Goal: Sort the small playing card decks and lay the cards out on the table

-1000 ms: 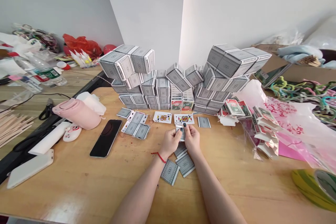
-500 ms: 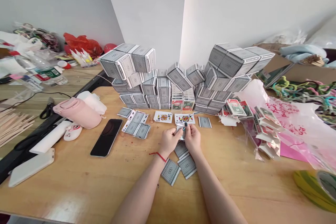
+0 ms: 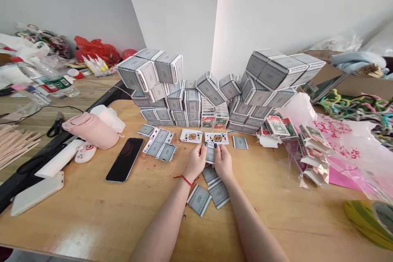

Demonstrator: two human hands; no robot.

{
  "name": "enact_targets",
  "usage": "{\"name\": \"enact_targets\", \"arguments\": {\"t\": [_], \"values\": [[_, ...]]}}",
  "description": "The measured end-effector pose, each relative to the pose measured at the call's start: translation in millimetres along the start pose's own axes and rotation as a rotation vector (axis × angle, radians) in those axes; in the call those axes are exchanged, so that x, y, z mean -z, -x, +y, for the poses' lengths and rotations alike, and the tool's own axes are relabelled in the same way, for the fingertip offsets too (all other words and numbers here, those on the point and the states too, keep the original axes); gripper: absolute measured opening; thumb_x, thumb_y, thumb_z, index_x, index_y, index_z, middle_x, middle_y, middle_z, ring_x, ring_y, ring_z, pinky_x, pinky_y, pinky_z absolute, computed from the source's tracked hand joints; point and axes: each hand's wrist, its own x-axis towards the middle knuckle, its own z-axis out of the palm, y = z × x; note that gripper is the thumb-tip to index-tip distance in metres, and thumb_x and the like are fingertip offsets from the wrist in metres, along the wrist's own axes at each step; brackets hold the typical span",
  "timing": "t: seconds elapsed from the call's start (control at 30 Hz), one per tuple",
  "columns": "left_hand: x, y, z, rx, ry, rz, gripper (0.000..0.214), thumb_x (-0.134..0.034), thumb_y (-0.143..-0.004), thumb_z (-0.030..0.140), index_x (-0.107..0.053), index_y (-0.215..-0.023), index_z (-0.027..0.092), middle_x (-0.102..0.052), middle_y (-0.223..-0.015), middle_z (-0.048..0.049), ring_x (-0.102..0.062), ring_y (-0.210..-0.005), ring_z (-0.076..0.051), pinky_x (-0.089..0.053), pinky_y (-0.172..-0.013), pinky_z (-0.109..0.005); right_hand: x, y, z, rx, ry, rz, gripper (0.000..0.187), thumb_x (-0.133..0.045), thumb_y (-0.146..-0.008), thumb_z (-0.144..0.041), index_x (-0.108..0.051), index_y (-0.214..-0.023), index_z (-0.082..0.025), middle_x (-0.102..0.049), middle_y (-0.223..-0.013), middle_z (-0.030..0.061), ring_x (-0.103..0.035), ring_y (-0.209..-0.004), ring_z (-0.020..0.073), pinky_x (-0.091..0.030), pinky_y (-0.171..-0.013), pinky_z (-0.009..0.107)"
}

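Note:
A playing card (image 3: 210,154), patterned back up, is gripped between my left hand (image 3: 196,159) and my right hand (image 3: 223,160), thumbs along its two sides. Both hands are closed on its edges. Just beyond it lie two face-up cards, a king (image 3: 191,136) and another court card (image 3: 217,138). Nearer my wrists are several back-up cards with folded-looking edges, among them one folded card (image 3: 199,200) and another (image 3: 219,193). A single back-up card (image 3: 240,143) rests to the right, and a loose pile of cards (image 3: 160,143) to the left.
Boxes built from cards form a left stack (image 3: 150,73) and a right stack (image 3: 276,73) at the back. A phone (image 3: 125,159), pink cup (image 3: 92,130) and white power bank (image 3: 38,193) lie left. Empty card boxes (image 3: 313,151) and a tape roll (image 3: 370,221) are right.
My hands have moved slightly apart, with the thumbs now at the card's two sides instead of meeting over it. More of the card's back shows between them.

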Motion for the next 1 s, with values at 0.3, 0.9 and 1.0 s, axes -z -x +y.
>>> {"name": "enact_targets", "arguments": {"t": [0.3,0.9,1.0], "values": [[-6.6,3.4,7.5,-0.01,-0.119,0.095,0.033,-0.04,-0.081,0.04,-0.048,-0.06,0.016,-0.047,-0.052,0.0004,-0.039,-0.048,-0.01,-0.026,-0.047,-0.021,4.0,-5.2,1.9,0.057,-0.023,0.024,0.035,-0.041,-0.079,-0.052,-0.043,-0.062,-0.021,-0.041,-0.04,-0.0057,-0.037,-0.032,0.0094,-0.025,-0.032,0.021],[-5.2,2.4,8.4,0.069,0.098,-0.194,0.043,-0.045,-0.075,0.051,-0.037,-0.052,0.016,-0.034,-0.045,0.0052,-0.03,-0.043,-0.006,-0.022,-0.042,-0.02,5.8,-7.7,0.5,-0.046,-0.065,0.077,0.038,-0.038,-0.079,-0.057,-0.042,-0.063,-0.022,-0.039,-0.037,-0.0069,-0.039,-0.027,0.0111,-0.026,-0.03,0.022],[-5.9,1.8,8.5,0.084,0.087,-0.178,0.044,-0.045,-0.075,0.051,-0.037,-0.049,0.016,-0.035,-0.043,0.005,-0.031,-0.042,-0.006,-0.023,-0.042,-0.02,6.8,-8.9,0.7,-0.024,-0.035,0.093,0.039,-0.04,-0.078,-0.056,-0.042,-0.06,-0.021,-0.04,-0.04,-0.006,-0.039,-0.032,0.0107,-0.027,-0.033,0.022]]}}
